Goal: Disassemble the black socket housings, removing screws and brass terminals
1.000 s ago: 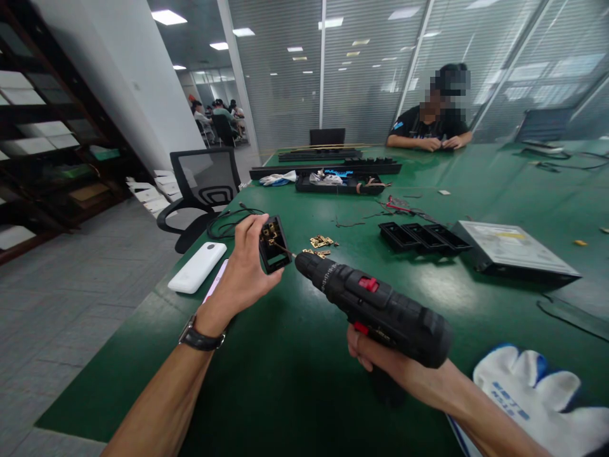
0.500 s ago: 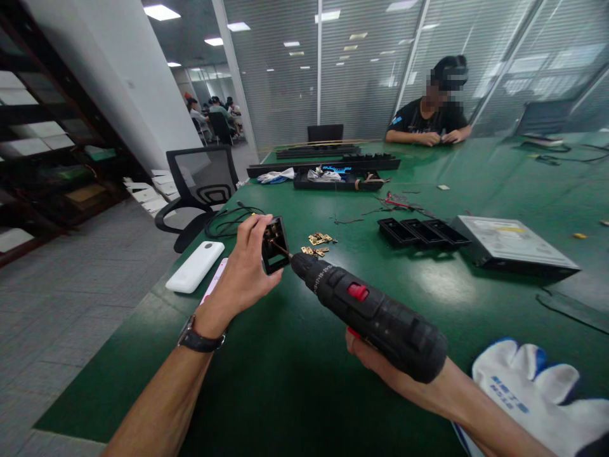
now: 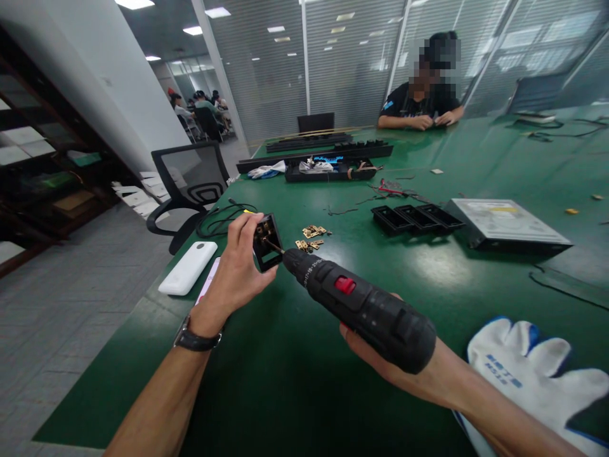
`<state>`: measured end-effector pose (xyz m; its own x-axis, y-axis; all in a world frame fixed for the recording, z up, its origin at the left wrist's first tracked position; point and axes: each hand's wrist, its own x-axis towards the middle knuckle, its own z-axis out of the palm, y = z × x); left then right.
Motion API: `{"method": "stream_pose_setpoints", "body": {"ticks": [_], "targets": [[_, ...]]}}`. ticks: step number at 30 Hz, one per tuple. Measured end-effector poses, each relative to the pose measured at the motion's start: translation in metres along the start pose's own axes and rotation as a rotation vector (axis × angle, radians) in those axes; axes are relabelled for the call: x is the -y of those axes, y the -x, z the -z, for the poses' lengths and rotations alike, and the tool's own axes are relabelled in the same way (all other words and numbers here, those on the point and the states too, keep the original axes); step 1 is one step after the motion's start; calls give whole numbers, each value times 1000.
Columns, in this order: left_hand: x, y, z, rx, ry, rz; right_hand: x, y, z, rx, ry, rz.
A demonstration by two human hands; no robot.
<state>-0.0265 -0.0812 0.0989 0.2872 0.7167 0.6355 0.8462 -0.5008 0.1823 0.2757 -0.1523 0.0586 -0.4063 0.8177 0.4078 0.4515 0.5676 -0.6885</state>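
Green tabletop (image 3: 285, 393) fills the head view, and right in the middle of it we have the action! The left hand (image 3: 242, 263) has a small black box (image 3: 273, 235) pinched between thumb and fingers, tipped so its open side faces the drill, with brass-coloured fittings (image 3: 263, 230) showing inside. In from the other side comes the black drill (image 3: 366, 311), the right hand (image 3: 368, 355) wrapped around its grip beneath the body; most of those fingers are hidden, and whether the trigger is pressed, I can't tell. The thin bit (image 3: 274, 245) points into the box, the chuck right at its edge, though whether the tip touches a screw is too small to call.

Just beyond the chuck, loose brass pieces (image 3: 311, 232) lie in two little clusters. Over by the left wrist, which wears a dark-strapped watch (image 3: 198, 341), there's a white rounded slab (image 3: 188, 268) beside a phone-like thing (image 3: 209, 278), partly covered by the hand. Across to the right, three black trays (image 3: 419, 219) sit in a row next to a metal-topped box (image 3: 509, 222), with a white-and-blue glove (image 3: 518, 355) nearer, by the right forearm. And on the far side, a person in a black shirt (image 3: 404, 105), both forearms on the table!
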Motion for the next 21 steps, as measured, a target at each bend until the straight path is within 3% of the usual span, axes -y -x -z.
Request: {"method": "stream_pose_setpoints", "body": {"ticks": [9,16,21], "targets": [[0,0,-1,2,-8,-15,15,-9,12,13,-13,78],[2,1,-3,10,-4,-28,30,-19,16,84,-243,49],[4,1,-5,15,1,-41,33,-20,18,79,-259,59]]}}
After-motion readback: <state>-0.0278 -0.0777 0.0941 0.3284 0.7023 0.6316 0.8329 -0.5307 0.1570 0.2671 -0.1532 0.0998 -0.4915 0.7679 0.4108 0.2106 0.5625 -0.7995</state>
